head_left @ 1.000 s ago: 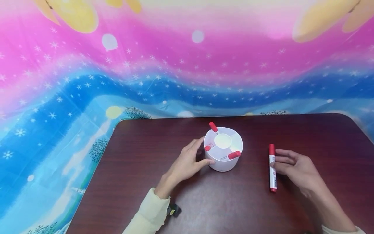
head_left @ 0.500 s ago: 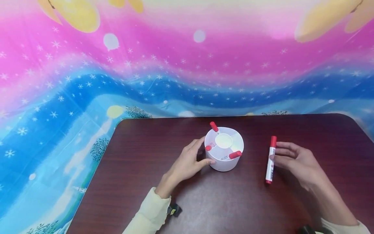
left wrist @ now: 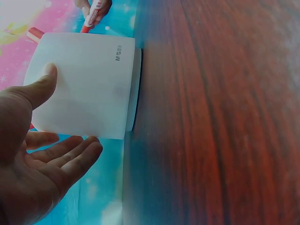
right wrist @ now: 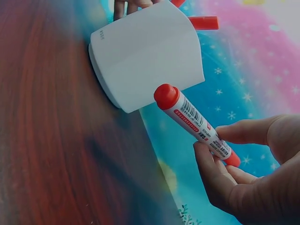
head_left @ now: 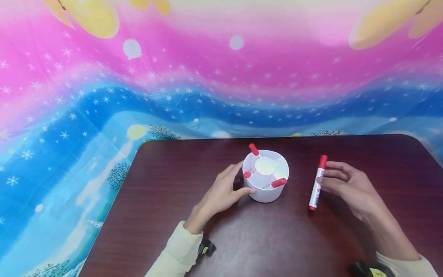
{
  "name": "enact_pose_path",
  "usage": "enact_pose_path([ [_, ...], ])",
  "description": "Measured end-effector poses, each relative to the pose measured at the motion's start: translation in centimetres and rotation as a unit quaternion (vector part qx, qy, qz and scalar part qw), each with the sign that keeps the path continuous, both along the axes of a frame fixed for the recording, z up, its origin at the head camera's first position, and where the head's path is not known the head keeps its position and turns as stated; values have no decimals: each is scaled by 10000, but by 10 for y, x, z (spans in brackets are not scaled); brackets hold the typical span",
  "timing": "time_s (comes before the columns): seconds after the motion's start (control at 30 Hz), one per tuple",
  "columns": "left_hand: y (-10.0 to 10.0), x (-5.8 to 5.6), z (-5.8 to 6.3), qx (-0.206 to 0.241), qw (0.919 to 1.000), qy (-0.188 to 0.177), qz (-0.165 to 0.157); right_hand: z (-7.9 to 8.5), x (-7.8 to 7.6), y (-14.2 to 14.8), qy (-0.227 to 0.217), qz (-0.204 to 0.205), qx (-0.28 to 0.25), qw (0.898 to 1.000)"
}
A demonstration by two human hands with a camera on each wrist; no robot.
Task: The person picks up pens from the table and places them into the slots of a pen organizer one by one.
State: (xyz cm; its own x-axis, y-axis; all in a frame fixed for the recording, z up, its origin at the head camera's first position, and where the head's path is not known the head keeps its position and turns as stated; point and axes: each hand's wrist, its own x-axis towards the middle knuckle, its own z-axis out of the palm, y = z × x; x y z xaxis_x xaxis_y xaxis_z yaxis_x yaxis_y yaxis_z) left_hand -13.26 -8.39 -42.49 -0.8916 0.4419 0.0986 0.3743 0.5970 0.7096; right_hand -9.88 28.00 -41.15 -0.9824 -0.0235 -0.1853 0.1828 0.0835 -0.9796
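A round white pen holder (head_left: pixel 265 195) with compartments stands on the table, bearing red-capped markers: one at the back (head_left: pixel 254 149), another at the left (head_left: pixel 247 174), a third at the front right (head_left: pixel 278 182). My left hand (head_left: pixel 219 192) holds its left side, thumb on the front wall, fingers round behind. To the right of the holder, my right hand (head_left: pixel 354 188) pinches a red-and-white marker (head_left: pixel 314 196) between thumb and fingers. The marker is tilted, red cap upward, and hangs above the table, as its shadow in the right wrist view suggests.
The dark brown wooden table (head_left: pixel 166 173) has a back edge just behind the holder. Behind it hangs a pink and blue cloth (head_left: pixel 207 77) with snowflakes. A dark strapped device (head_left: pixel 207 248) sits at the left wrist.
My right hand has moved slightly up and left with the marker, whose lower end has swung leftward. The left hand and the pen holder stay in place.
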Motion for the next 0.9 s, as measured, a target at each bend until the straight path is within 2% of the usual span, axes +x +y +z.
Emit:
enact_pose_path([
  [0.27,-2,-1,1,-27,10000,-13,55,12,-6,-4,160,-49,25,9999],
  [0.4,-4,-2,1,-8,9998,-86,179,19,-10,-6,270,-57,369,9989],
  [0.53,-4,-1,1,36,9998,-120,128,25,-13,-9,357,-73,501,9981],
  [0.63,-2,0,2,115,9999,-98,32,29,-16,-12,405,-133,60,9991],
  [0.7,-1,0,1,166,9998,-54,-16,33,-18,-13,486,-156,-25,9987],
  [0.8,-1,0,0,184,9998,27,-26,37,-20,-16,560,-206,-602,9964],
  [0.9,-2,-1,0,170,9998,67,-33,41,-23,-19,650,-214,-828,9942],
])
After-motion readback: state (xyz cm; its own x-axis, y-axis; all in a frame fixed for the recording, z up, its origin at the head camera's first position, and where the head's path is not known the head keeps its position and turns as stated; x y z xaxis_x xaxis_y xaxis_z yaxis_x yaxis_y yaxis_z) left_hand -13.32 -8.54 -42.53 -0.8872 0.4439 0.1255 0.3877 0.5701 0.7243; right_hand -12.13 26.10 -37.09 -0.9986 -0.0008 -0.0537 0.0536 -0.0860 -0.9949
